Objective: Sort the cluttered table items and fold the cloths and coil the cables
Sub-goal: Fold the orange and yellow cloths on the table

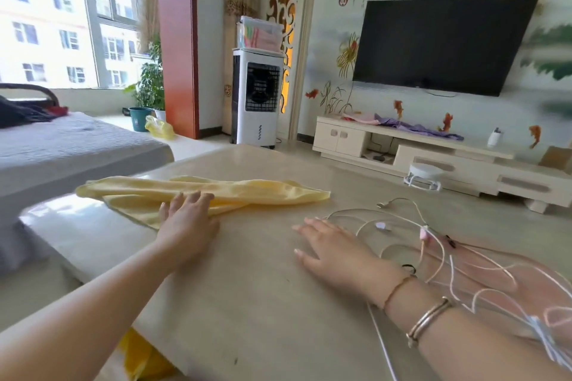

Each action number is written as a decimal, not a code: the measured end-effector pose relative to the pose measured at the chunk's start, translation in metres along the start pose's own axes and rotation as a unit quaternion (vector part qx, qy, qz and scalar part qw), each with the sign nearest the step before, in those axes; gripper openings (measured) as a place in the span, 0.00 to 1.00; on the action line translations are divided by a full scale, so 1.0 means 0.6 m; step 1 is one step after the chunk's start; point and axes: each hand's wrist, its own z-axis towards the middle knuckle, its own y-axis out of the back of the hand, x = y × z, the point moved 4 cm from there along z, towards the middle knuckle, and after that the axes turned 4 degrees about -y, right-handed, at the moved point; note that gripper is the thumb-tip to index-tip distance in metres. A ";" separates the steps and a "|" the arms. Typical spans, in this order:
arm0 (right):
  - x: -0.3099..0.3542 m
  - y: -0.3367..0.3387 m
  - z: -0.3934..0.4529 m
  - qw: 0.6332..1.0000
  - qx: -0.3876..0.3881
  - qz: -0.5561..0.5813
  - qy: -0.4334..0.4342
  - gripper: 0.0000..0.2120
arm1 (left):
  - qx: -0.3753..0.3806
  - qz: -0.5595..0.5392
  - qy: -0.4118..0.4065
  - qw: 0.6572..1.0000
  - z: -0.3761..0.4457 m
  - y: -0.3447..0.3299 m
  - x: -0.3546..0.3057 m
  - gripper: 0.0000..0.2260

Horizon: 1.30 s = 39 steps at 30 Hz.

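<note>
Left hand (185,226) lies palm down with fingers straight and slightly spread, the fingertips resting on the near edge of a yellow cloth (204,193); it grips nothing. Right hand (334,249) lies flat on the table (247,288), palm down, fingers extended and relaxed, holding nothing; its fingertips lie just beside the nearest loop of a tangle of cables (433,244). The right wrist carries a thin cord bracelet (397,289) and a metal bangle (428,320). The yellow cloth is stretched in a long, loosely bunched band across the left and middle of the pale tabletop, one flatter layer spreading toward the left hand. The cables, white and pale pink, lie uncoiled over the right part of the table, running from a small plug (383,204) at the far end to beneath and beside the right forearm; a pink connector (424,233) sits among the strands. A second yellow piece of fabric (139,356) shows below the table's near edge, partly hidden. Beyond the table: a grey-covered bed (77,142) at left, a white air cooler (257,96) carrying a clear storage box (258,32), a wall-mounted television (442,43), and a low cream cabinet (402,145) bearing a purple cloth (414,128).
</note>
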 end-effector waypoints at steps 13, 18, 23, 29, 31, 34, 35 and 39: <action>0.022 0.010 0.016 0.980 -0.043 0.191 -0.013 0.25 | -0.103 -0.348 -0.001 0.932 -0.028 0.053 -0.065 0.04; -0.009 0.060 -0.034 0.950 -0.087 0.298 -0.021 0.30 | -0.002 -0.424 -0.124 0.897 -0.084 0.094 -0.181 0.04; -0.070 0.123 -0.110 0.949 -0.157 0.265 -0.070 0.06 | 0.141 -0.479 -0.206 0.841 -0.146 0.116 -0.287 0.08; -0.201 0.169 -0.228 0.936 -0.228 0.190 -0.190 0.04 | 0.230 -0.337 -0.248 0.879 -0.187 0.081 -0.334 0.25; -0.241 0.165 -0.264 0.935 -0.234 0.129 -0.233 0.05 | 0.219 -0.215 -0.290 0.906 -0.195 0.051 -0.333 0.28; -0.279 0.143 -0.296 0.945 -0.152 0.050 -0.284 0.04 | 0.192 -0.138 -0.306 0.922 -0.204 0.027 -0.329 0.28; -0.282 0.129 -0.299 0.952 -0.100 0.037 -0.287 0.06 | 0.186 -0.133 -0.303 0.925 -0.204 0.022 -0.328 0.27; -0.244 0.094 -0.287 0.981 0.000 0.022 -0.194 0.27 | 0.140 -0.127 -0.293 0.937 -0.193 0.014 -0.326 0.22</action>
